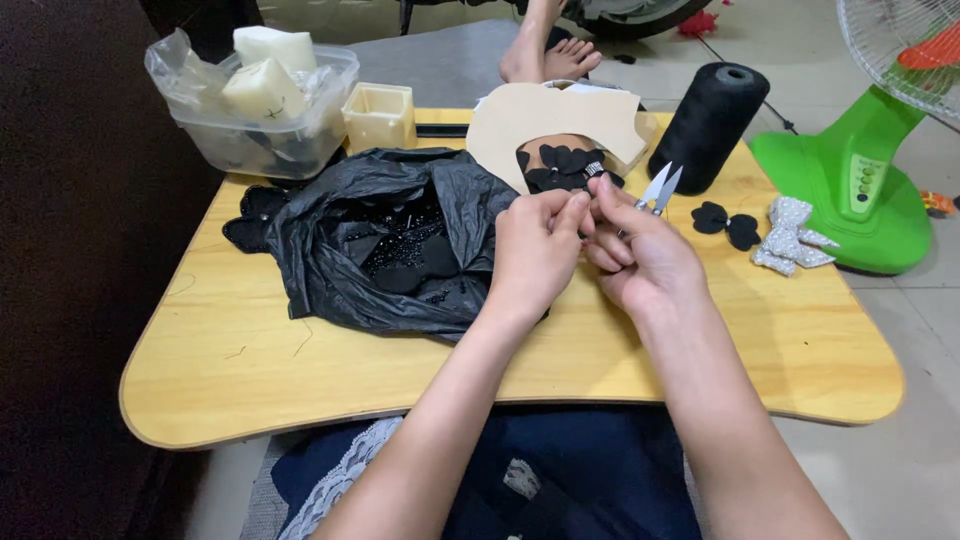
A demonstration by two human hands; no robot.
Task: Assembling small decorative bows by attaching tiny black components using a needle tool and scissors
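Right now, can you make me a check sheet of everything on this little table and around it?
Surface: low yellow wooden table, a few faint scratches.
Job's things: small thread snips, blades open, sticking up from the right hand; whatever the fingertips pinch is too small to tell.
Clutter: black plastic bag of black beaded pieces; clear tub with pale wax blocks; square cream holder; tan cardboard pattern; black thread cone; black fabric petals; silver bow.
Grips: left hand and right hand meet fingertip to fingertip above the table.
Cables: nothing seen.
Surroundings: green fan; another person's bare feet; tiled floor.
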